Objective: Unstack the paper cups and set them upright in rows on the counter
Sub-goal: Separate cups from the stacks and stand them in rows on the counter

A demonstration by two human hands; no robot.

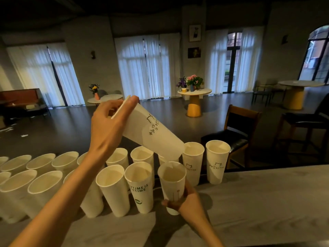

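Paper cups point(112, 189) stand in two rows on the worktop point(267, 202). Left hand point(108, 125) clamps its fingers on a tilted stack point(153, 132); right hand point(185, 198) grips one upright cup point(171, 182). A careless lowering could topple the close neighbours.

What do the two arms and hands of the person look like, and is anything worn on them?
Both arms are bare in view: no sleeve, glove, watch, bracelet or ring can be seen on them. The left hand joins a long, slim forearm that enters from the lower left corner. The right hand joins a shorter visible stretch of forearm from the bottom edge. The fingernails look short and plain.
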